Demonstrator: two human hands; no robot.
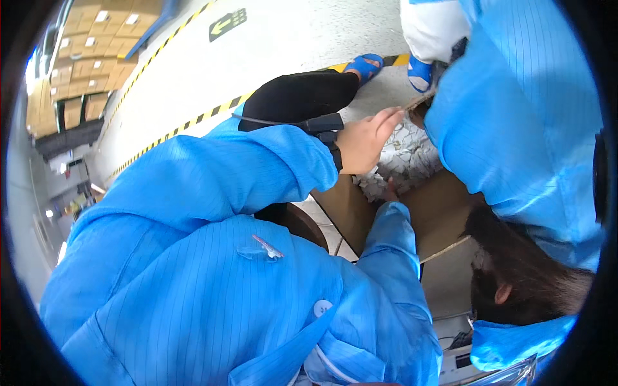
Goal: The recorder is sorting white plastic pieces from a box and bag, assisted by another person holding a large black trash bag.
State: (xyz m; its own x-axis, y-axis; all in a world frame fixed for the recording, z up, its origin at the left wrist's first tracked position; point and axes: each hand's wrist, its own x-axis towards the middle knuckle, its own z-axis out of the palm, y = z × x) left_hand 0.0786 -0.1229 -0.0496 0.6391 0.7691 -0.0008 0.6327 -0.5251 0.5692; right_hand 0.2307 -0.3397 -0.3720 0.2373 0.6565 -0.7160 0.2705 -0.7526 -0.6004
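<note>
A brown cardboard carton (444, 209) stands open in front of me, with many small whitish pieces (409, 151) heaped inside; their kind I cannot make out. My left hand (364, 141), with a black strap and device (325, 125) at its wrist, reaches over the carton. Its fingers are stretched out, and the tips meet the far cardboard edge. Down inside the carton is my right hand (391, 190), close to the whitish pieces. Only a small part of that hand shows, and its fingers are mostly hidden.
Another person in a blue smock (515, 116) leans in at the right, against the carton's far side. A dark-haired head (521, 270) is close to the carton's near right corner. Yellow-black tape (206, 116) marks the floor. Stacked cartons (93, 48) stand at the far left.
</note>
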